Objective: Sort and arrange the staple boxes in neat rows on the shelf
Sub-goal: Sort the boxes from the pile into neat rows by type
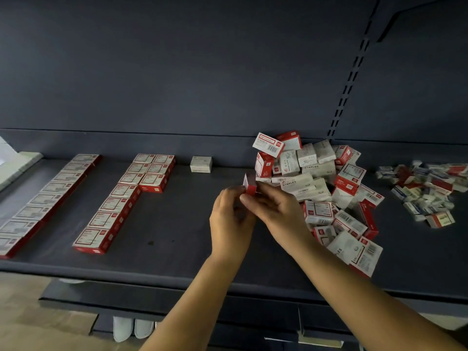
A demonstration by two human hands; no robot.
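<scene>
Head view shows your left hand (pixel 229 214) and right hand (pixel 272 207) together above the shelf (pixel 177 249), fingertips of both pinching one small red staple box (pixel 250 184) held on edge; its print is too blurred to read. Just right of that box lies the loose heap (pixel 329 188), several white boxes there reading "STAPLES". Well left of it run two-wide red rows (pixel 121 198) and a longer row (pixel 45 201). Behind and left of it sits a lone white box (pixel 201 164).
</scene>
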